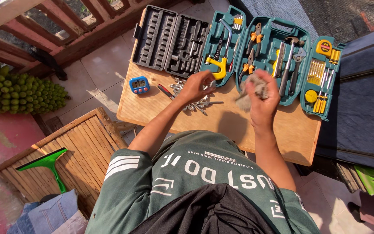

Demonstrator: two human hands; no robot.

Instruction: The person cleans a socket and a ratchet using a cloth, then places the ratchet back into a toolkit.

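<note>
My right hand (pixel 262 97) is closed around a crumpled grey cloth (pixel 248 93), held above the wooden table (pixel 282 130). My left hand (pixel 198 84) pinches a small metal piece, probably a socket, just over a pile of several loose metal sockets and bits (pixel 191 104). Behind the hands lies an open green tool case (pixel 278 60) with pliers, a hammer, a wrench and screwdrivers. An open black socket case (pixel 169 41) lies to its left, with many slots bare.
A small blue digital timer (pixel 139 84) and a red pen (pixel 165 91) lie on the table's left part. On the floor sit a bunch of green bananas (pixel 18 89), a slatted wooden panel (pixel 78 147) and a green squeegee (pixel 46 162).
</note>
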